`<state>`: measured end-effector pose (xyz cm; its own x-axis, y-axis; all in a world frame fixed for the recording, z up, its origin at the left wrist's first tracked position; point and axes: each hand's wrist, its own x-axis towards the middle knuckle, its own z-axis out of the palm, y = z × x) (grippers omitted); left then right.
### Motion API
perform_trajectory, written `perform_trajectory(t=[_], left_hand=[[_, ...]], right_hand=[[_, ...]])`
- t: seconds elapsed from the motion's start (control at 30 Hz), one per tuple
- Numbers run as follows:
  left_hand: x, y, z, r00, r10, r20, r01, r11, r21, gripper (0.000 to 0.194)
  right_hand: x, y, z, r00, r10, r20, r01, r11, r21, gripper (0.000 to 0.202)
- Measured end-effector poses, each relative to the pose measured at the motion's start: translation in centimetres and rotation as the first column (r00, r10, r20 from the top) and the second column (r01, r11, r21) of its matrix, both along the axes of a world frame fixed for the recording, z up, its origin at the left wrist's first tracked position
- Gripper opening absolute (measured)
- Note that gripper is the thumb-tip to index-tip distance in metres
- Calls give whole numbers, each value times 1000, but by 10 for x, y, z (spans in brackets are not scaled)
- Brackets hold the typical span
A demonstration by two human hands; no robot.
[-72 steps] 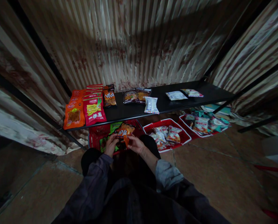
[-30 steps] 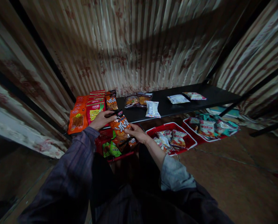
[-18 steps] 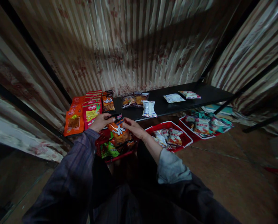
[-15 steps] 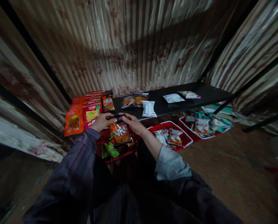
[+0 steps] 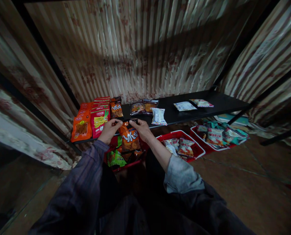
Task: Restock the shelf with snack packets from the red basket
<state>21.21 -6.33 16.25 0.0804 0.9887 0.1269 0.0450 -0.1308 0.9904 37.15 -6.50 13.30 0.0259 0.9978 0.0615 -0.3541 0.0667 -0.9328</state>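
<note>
An orange and black snack bag (image 5: 130,138) hangs between my hands, its top edge pinched from both sides. My left hand (image 5: 109,131) grips the top left corner, my right hand (image 5: 141,129) the top right. Both are closed on it. Below the bag is a red basket (image 5: 121,168) with green snack packets (image 5: 116,159) and more dark packaging in it. Just beyond, on the black shelf, lies a similar orange and black bag (image 5: 116,110). Left of that are red snack packs (image 5: 100,119) and orange packs (image 5: 81,127), each overlapping in a row.
The black shelf (image 5: 174,116) also holds two brown packets (image 5: 144,107), a white packet (image 5: 159,116) and two pale packets (image 5: 184,106) farther right. Red baskets (image 5: 201,150) with snack packets stand on the floor at right. Dark metal posts (image 5: 47,57) frame the shelf.
The view has shifted slightly, so everything sits a little to the right. The bag's top edge is now stretched wider, my hands slightly farther apart on it.
</note>
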Motion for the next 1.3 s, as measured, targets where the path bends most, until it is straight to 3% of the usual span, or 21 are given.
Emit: perform_trajectory(t=[0.13,0.27,0.33,0.47,0.63,0.77,1.0,1.1,1.3], left_hand=[[8,-5,-3,988,142,66,-143,990,2,34],[13,-3,-2,955,234,185,-236,972,-12,39],[12,-2,0,956,216,200,-216,976,-26,42],[6,-7,2,988,81,134,-65,990,-124,47],[8,-26,-2,996,-43,76,62,960,-273,41],[14,-32,-7,994,-41,98,66,961,-269,36],[20,-17,-26,977,30,211,24,968,-248,41],[21,-13,-33,966,71,249,-3,965,-263,43],[19,-7,-38,941,143,307,-56,960,-276,44]], right_hand=[[-8,-5,-3,1000,-28,9,28,999,28,35],[-17,-6,-2,994,-85,-73,77,992,-105,41],[-18,-4,0,991,-88,-99,73,987,-144,42],[-10,1,1,980,-129,-152,96,974,-207,41],[1,7,1,979,-167,-112,135,958,-252,37],[2,10,-1,979,-173,-103,141,954,-264,37],[-2,18,-7,976,-216,-20,202,938,-283,35],[-1,22,-8,986,-162,-47,141,946,-291,36],[9,7,-10,993,82,-90,-99,973,-207,41]])
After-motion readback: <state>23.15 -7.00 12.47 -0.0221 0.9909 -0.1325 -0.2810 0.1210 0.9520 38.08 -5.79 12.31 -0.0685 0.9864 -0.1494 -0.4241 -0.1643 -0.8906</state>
